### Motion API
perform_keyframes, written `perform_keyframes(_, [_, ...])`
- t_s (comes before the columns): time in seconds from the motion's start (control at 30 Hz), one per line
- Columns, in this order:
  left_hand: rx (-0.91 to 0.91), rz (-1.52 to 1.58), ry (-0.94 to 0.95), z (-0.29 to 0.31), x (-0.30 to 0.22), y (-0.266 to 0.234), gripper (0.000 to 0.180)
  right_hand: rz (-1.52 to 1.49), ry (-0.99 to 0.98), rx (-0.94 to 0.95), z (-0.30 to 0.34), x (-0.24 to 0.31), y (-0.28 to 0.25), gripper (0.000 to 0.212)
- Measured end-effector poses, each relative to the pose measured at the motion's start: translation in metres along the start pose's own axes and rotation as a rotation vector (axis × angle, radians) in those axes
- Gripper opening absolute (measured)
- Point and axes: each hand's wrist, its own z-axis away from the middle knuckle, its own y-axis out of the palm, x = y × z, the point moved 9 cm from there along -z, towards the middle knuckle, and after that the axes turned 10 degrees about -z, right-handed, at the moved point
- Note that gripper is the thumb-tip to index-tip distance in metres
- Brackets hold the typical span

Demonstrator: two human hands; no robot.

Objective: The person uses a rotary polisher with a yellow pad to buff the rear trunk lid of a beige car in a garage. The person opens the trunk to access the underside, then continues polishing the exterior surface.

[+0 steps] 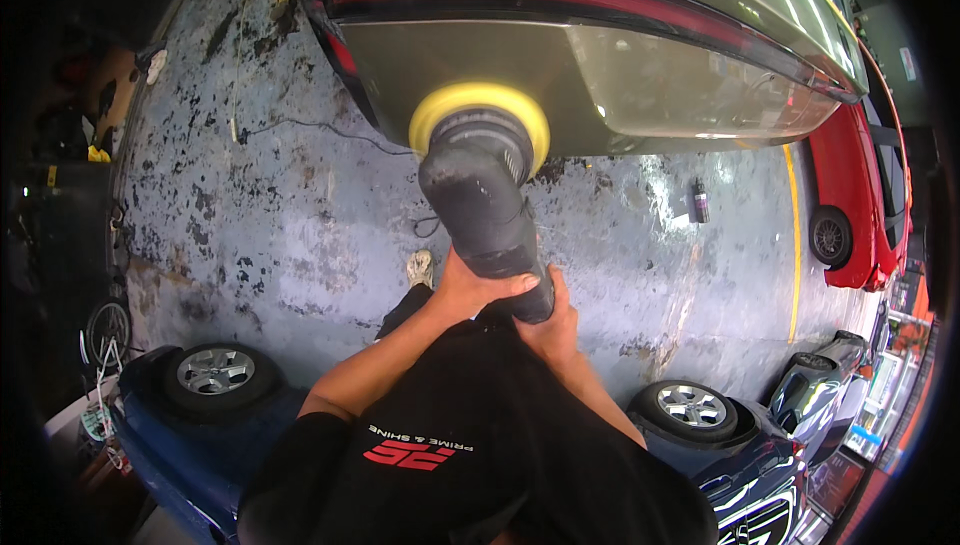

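Scuffed floor (290, 245); left hand (470, 287) and right hand (556, 327) reach forward, clasping polisher (482, 203).

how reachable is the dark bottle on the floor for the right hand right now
Probably not reachable: the right hand is wrapped around the polisher, and the dark bottle is down on the floor, well off to the right.

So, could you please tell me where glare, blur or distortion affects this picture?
Head view: the yellow pad is motion-blurred, probably spinning, while the polisher looks sharper; white light streaks glare on the olive car at upper right; the floor has bright reflections near the bottle; the fisheye bends edges, and the corners are black.
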Motion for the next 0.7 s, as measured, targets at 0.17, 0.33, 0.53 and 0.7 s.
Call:
perform_keyframes(0.17, [-0.047,0.052,-0.063,0.01,0.012,0.001,0.066,0.043,0.109,0.048,0.015,-0.006,-0.001,0.1])
perform_keyframes(0.33, [-0.049,0.049,0.052,-0.002,-0.027,-0.014,0.062,0.054,-0.114,0.012,-0.023,0.031,0.0,0.096])
perform_keyframes(0.53, [-0.161,0.296,0.099,0.01,-0.053,-0.072,0.067,0.162,-0.306,0.071,-0.061,0.118,0.02,0.092])
perform_keyframes(0.7, [-0.222,0.235,0.102,0.008,-0.067,-0.084,0.076,0.241,-0.33,0.124,-0.072,0.134,0.023,0.094])
